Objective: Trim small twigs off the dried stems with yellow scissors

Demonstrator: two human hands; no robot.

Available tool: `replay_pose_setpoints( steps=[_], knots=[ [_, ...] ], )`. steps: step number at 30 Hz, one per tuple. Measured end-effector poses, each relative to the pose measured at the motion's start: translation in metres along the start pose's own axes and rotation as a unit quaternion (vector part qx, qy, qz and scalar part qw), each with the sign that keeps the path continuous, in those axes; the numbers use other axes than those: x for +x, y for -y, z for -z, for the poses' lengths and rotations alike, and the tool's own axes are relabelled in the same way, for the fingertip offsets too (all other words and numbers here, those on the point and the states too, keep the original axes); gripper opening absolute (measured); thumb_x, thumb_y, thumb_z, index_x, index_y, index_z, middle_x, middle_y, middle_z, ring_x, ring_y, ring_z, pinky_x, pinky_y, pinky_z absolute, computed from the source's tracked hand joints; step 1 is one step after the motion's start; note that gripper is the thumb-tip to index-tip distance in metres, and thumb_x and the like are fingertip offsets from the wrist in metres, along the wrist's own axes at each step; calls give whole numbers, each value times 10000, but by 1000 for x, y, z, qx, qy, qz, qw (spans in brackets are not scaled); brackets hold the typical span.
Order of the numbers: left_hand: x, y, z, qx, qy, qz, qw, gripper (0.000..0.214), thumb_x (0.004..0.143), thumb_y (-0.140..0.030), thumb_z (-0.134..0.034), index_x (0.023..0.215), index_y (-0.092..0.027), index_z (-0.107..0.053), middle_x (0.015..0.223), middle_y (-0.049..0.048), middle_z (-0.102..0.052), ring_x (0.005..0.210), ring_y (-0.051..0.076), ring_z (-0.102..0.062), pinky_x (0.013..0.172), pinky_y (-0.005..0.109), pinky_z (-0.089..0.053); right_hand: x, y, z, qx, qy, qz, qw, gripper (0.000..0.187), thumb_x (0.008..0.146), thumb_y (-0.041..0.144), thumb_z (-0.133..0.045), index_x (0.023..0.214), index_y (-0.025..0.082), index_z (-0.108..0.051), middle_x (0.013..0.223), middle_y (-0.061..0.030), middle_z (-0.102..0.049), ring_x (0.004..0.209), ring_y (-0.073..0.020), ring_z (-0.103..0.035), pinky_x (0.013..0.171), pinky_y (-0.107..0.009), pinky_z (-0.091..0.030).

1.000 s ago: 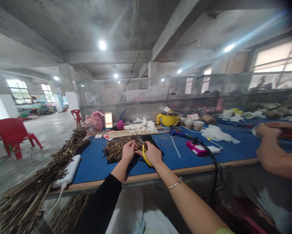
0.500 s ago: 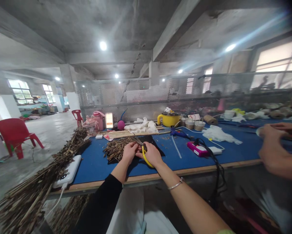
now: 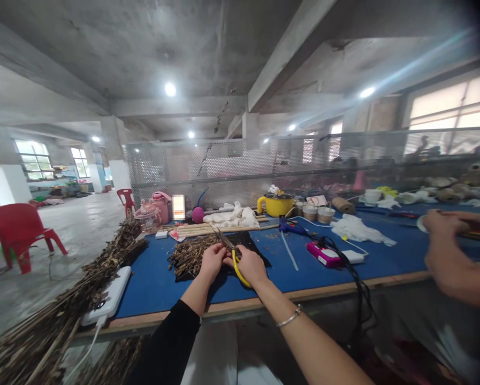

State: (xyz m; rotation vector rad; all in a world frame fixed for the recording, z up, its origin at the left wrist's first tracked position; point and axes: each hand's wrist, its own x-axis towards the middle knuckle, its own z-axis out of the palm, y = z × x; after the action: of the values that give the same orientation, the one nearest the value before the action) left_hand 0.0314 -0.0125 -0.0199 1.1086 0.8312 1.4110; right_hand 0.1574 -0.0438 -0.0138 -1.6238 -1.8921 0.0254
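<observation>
My right hand (image 3: 251,265) is closed around the yellow handles of a pair of scissors (image 3: 240,271), whose blades point up and to the left. Close against it, my left hand (image 3: 213,262) has its fingers pinched near the blades; what they hold is too small to make out. Left of the blades lies a pile of short dried plant pieces (image 3: 188,255), resting on a black cloth (image 3: 256,247). A large bundle of dried stalks (image 3: 69,299) lies over the table's left edge.
On the blue table (image 3: 151,283) stand a yellow pot (image 3: 277,204), wooden sticks (image 3: 203,230), a blue glue gun (image 3: 291,226), a magenta box (image 3: 324,255) with black cables and a white power bank (image 3: 111,297). A co-worker's hands (image 3: 450,246) are at the right.
The whole view has shifted slightly, so the table sits lower in the picture. My hands and the scissors stay nearly in place over the cloth.
</observation>
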Motion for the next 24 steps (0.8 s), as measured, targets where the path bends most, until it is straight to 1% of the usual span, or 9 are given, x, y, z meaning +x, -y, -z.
replay_pose_setpoints(
  steps=[2,6,11,14,18,24],
  knots=[
    [1,0,0,-19,-7,7,1000,161,656,-160,-639,805,-105,-612,695,60,-650,593,101,-593,545,183,-463,0,-2,-1,9,-14,3,1000,470,673,594,-532,990,248,-516,877,-46,-631,806,-205,-593,629,-253,-366],
    [3,2,1,-35,-50,31,998,105,679,-153,-620,764,-112,-572,658,49,-632,574,99,-591,498,171,-447,2,-5,-4,21,-40,24,999,571,644,569,-575,1076,210,-472,990,-82,-590,926,-218,-551,721,-268,-378],
    [5,3,5,-39,-66,29,997,109,695,-175,-604,779,-117,-563,666,44,-623,561,88,-583,458,146,-416,4,-8,-8,30,-28,50,998,583,634,521,-616,1094,194,-467,1015,-95,-567,974,-226,-519,791,-290,-367],
    [3,2,5,-35,-63,33,997,137,687,-200,-612,791,-120,-572,679,46,-627,560,88,-580,457,148,-412,4,-8,-9,32,-21,54,998,586,628,507,-630,1097,195,-465,1001,-93,-569,962,-222,-522,797,-296,-363],
    [1,0,3,-27,-33,34,999,147,655,-201,-634,765,-115,-585,661,37,-625,545,84,-568,457,148,-405,3,-7,-8,34,-24,55,998,596,622,517,-628,1097,195,-463,1016,-92,-566,979,-220,-516,796,-292,-361],
    [2,2,3,-5,-30,23,999,195,644,-277,-645,740,-117,-587,650,44,-625,550,101,-569,459,165,-415,2,-4,-3,29,1,26,999,531,644,551,-591,1051,226,-486,958,-58,-597,893,-198,-567,700,-256,-373]
  ],
)
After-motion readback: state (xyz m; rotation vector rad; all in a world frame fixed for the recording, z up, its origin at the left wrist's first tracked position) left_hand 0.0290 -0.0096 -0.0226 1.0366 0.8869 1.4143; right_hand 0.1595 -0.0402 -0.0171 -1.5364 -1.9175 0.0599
